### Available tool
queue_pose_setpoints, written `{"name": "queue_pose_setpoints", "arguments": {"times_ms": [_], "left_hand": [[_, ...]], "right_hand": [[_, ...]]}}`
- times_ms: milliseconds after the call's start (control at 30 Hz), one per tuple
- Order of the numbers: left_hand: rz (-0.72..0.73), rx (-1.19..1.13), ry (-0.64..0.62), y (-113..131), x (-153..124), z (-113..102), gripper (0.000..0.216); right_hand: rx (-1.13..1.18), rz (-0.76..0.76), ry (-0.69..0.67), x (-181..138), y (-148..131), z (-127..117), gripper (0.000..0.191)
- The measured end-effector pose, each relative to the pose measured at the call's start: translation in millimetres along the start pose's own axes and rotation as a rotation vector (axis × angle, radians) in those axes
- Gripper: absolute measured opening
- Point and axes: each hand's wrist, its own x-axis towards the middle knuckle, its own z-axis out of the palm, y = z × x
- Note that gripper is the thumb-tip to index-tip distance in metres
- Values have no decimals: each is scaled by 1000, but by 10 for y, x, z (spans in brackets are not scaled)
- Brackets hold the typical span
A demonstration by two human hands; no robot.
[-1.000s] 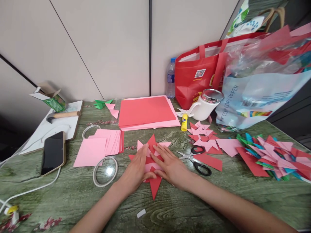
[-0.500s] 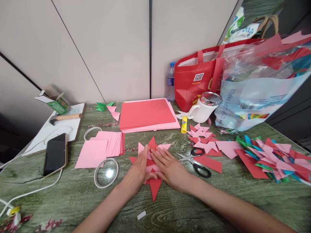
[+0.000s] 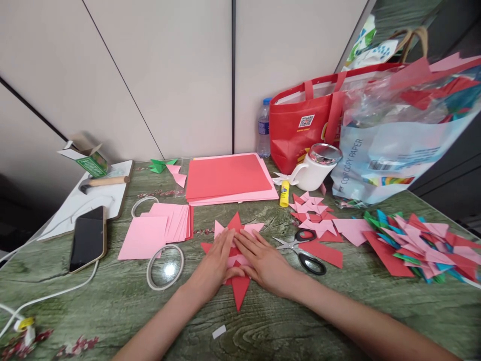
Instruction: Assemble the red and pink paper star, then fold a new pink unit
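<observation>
Left hand (image 3: 213, 258) and right hand (image 3: 265, 258), both flat, thumbs spread, are hiding much of a red-and-pink paper star (image 3: 239, 293) on the table (image 3: 296, 323); at right, a cropped plastic bag (image 3: 398, 155) is showing "COPY PAPER."

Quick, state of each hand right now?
Left hand: open, fingers extended, resting on the red-and-pink paper star.
Right hand: open, fingers spread slightly, resting on the same star.

On the green wood-grained tabletop (image 3: 315, 331), a pointed red-and-pink folded-paper star (image 3: 239, 261) is partly covered by the left hand (image 3: 214, 261) and right hand (image 3: 267, 261).
</observation>
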Motion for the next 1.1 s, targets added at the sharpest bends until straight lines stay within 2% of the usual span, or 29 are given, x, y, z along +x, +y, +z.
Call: {"name": "queue_pose_setpoints", "arguments": {"times_ms": [200,433,1100], "left_hand": [[-45,67,124,-26,-11,28,80],[-37,144,25,-25,-22,36,75],[-16,323,58,31,3,107,76]], "right_hand": [[5,-1,38,5,1,23,56],[2,18,28,14,-8,2,56],[-29,28,66,-9,-4,79,60]]}}
